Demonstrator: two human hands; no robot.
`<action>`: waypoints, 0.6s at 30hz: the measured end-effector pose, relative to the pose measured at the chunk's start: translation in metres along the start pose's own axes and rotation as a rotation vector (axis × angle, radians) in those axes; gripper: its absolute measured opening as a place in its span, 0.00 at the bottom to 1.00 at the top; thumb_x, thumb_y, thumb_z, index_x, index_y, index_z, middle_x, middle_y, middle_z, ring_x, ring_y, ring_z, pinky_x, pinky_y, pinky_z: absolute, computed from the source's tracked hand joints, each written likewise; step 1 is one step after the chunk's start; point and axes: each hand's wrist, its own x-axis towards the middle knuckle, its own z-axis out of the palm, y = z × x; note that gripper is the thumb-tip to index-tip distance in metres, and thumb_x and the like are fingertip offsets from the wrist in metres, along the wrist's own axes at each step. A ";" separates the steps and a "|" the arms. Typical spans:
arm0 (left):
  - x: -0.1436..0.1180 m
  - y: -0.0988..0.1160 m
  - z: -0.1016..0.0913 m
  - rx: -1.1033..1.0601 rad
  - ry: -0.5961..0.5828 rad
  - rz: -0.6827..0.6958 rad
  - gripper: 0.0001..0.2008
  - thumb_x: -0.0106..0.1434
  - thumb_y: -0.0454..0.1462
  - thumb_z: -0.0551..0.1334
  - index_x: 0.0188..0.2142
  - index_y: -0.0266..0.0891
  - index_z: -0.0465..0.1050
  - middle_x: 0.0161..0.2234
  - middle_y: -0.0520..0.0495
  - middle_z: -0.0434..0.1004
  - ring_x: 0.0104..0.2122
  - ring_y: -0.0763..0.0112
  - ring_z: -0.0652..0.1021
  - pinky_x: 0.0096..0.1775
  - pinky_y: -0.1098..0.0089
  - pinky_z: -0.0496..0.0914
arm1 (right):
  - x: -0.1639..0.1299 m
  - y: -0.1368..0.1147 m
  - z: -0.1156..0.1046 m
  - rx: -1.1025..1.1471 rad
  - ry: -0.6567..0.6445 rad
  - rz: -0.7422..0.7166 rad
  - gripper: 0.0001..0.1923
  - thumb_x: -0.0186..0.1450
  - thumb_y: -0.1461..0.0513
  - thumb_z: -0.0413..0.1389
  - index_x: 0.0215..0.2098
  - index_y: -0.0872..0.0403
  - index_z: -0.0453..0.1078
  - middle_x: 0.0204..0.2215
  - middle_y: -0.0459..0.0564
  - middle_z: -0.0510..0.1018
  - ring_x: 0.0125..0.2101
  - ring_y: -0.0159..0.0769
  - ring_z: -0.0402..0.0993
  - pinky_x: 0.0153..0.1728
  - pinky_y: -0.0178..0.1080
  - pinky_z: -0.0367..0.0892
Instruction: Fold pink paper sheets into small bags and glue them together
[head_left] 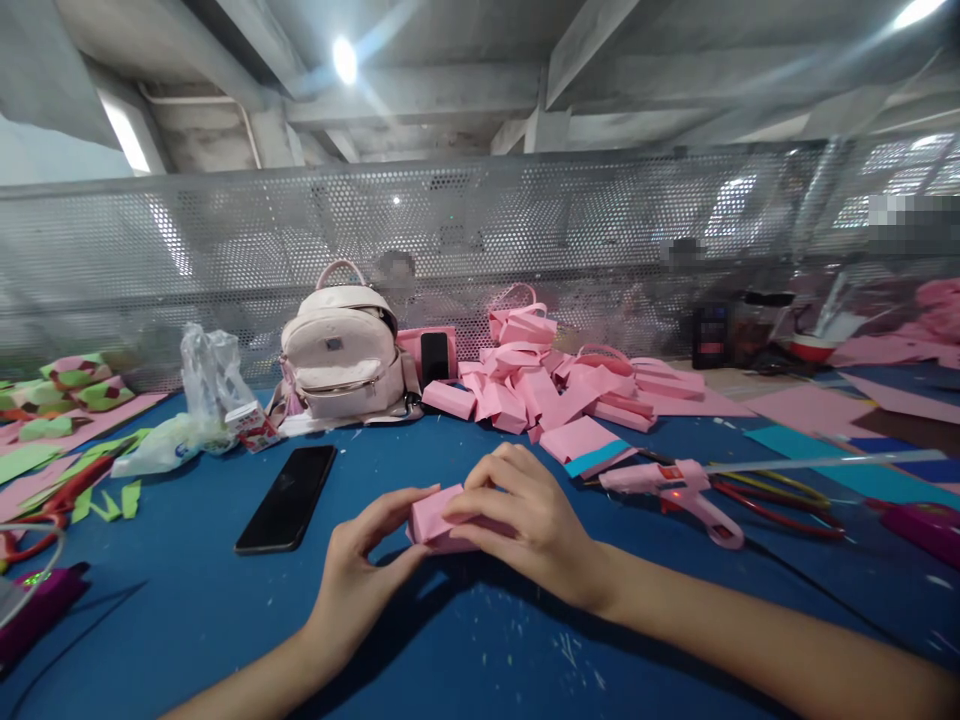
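Between my two hands, just over the blue table (480, 640), is a small pink paper box (435, 515). My left hand (371, 560) grips its left end, thumb below and fingers above. My right hand (525, 530) is closed over the right part of the box, with its fingers bent on the top and front. Much of the box's right side is hidden behind those fingers. Right of my right hand lies a pink hot glue gun (675, 485) with a small orange light and a clear glue stick in its back. A pink piece with a blue strip (589, 447) lies behind it.
A black phone (289, 500) lies to the left. Behind are a pale backpack (341, 345), a plastic bag (214, 385) and a heap of pink paper pieces (536, 385). Red-handled scissors (56, 510) lie far left. Other scissors (780, 505) and a black cord (810, 585) are at right.
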 end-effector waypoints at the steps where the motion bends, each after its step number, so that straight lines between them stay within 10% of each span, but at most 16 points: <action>1: 0.000 -0.001 0.000 -0.001 0.000 0.001 0.18 0.59 0.34 0.70 0.49 0.45 0.77 0.48 0.48 0.83 0.47 0.66 0.82 0.51 0.71 0.75 | 0.000 0.001 0.000 0.005 0.004 0.005 0.06 0.70 0.60 0.57 0.39 0.52 0.76 0.33 0.48 0.75 0.36 0.37 0.64 0.39 0.41 0.58; 18: 0.001 -0.004 -0.001 0.001 0.013 -0.040 0.17 0.60 0.35 0.69 0.49 0.46 0.77 0.48 0.49 0.82 0.47 0.67 0.81 0.52 0.71 0.74 | 0.000 0.009 -0.003 -0.027 -0.040 -0.029 0.08 0.72 0.61 0.54 0.37 0.54 0.73 0.34 0.49 0.74 0.36 0.37 0.63 0.38 0.41 0.57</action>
